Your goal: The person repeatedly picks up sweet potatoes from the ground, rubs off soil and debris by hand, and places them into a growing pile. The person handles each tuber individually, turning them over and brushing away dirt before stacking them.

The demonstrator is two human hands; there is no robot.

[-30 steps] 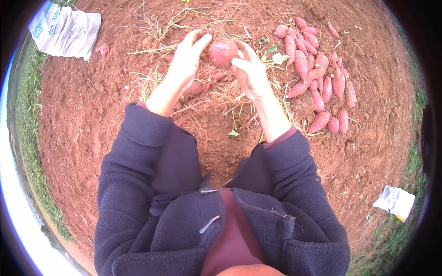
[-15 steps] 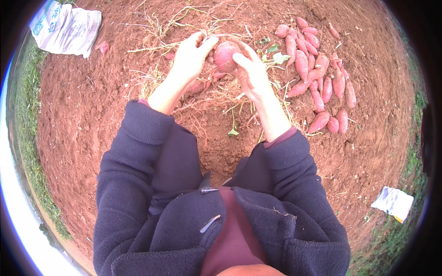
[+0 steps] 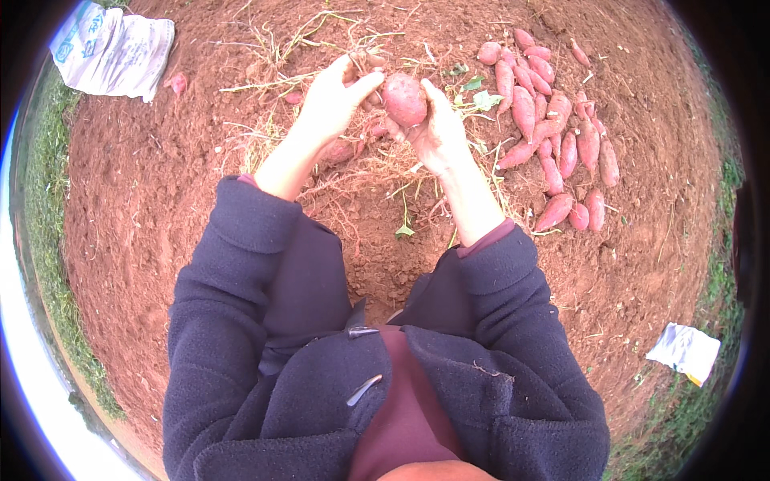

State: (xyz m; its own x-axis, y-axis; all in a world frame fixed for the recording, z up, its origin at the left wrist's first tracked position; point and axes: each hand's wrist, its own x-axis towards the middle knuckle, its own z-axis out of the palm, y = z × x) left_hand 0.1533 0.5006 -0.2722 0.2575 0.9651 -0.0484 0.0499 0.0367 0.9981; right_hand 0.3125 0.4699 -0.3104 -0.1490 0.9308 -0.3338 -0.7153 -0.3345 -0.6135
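A large round pink-skinned sweet potato is held up above the soil in front of me. My right hand grips it from the right, thumb along its side and fingers underneath. On its left, my left hand is closed, its thumb tip close to the sweet potato's skin. Brownish matter shows at the left fingertips, but what they pinch is partly hidden. Below the hands, more reddish sweet potatoes lie half covered among thin roots and dry vines.
A pile of sweet potatoes lies on the reddish soil at the right. A white sack rests at the far left, with one small sweet potato beside it. A white packet lies near the grass at the right.
The round sweet potato has shifted slightly right and turned in my right hand. My right thumb has moved from its front to its right side. The left hand has barely moved.
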